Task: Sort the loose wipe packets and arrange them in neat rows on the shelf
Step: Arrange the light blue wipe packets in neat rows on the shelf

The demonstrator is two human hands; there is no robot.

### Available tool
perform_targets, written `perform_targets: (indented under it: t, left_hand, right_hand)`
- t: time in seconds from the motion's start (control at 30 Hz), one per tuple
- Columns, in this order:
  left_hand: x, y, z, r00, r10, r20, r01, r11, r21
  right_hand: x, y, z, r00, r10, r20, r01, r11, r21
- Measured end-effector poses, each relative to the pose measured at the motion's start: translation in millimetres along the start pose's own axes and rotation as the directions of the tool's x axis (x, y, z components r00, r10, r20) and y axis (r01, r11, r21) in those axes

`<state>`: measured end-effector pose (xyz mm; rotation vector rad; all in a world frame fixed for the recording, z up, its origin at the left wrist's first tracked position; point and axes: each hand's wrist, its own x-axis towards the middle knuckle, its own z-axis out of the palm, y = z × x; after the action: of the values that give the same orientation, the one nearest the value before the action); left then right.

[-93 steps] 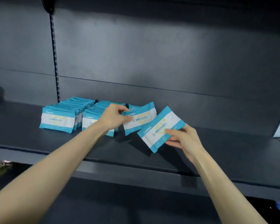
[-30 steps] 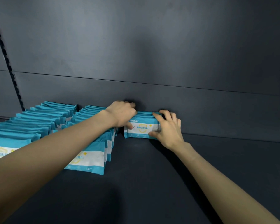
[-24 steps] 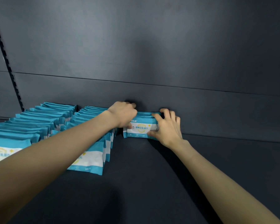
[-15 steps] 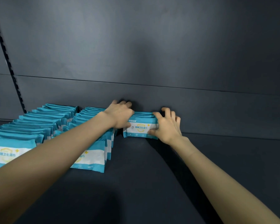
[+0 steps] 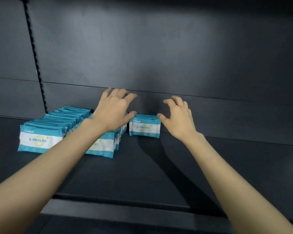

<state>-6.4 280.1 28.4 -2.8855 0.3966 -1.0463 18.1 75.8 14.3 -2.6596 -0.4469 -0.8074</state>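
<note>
Teal and white wipe packets stand upright in rows on a dark shelf [image 5: 159, 174]. The left row [image 5: 41, 141] and the middle row [image 5: 105, 146] each hold several packets. A short third row [image 5: 145, 128] stands at the back against the shelf wall. My left hand [image 5: 113, 112] hovers above the back of the middle row, fingers spread, holding nothing. My right hand [image 5: 178, 119] is lifted just right of the short row, fingers spread and loosely bent, thumb tip near the packet's top right corner. My left forearm hides part of the middle row.
A dark back panel [image 5: 159, 56] closes the shelf behind the rows. A slotted upright rail [image 5: 35, 61] runs down at the left. The shelf's front lip [image 5: 125, 205] lies close to me. Bare shelf stretches to the right of the short row.
Both hands have let go of the short back row and lifted off it with fingers spread. The camera has pulled back, so the shelf's front edge shows.
</note>
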Motion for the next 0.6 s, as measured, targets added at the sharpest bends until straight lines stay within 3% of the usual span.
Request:
perform_targets:
  t: [0.2, 0.37, 0.6]
  left_hand:
    - [-97, 32, -52, 0.969, -0.059, -0.240, 0.059, 0.998, -0.007]
    - [-192, 44, -83, 0.977, -0.132, -0.167, 0.132, 0.991, -0.013]
    - [-309, 29, -103, 0.967, -0.245, -0.074, 0.249, 0.968, 0.044]
  right_hand:
    - [-84, -30, -47, 0.989, -0.138, -0.052, 0.140, 0.989, 0.039]
    - [-158, -63, -55, 0.978, -0.181, -0.103, 0.195, 0.968, 0.155]
    - [-241, -124, -21, 0.969, -0.245, 0.006, 0.235, 0.937, 0.258]
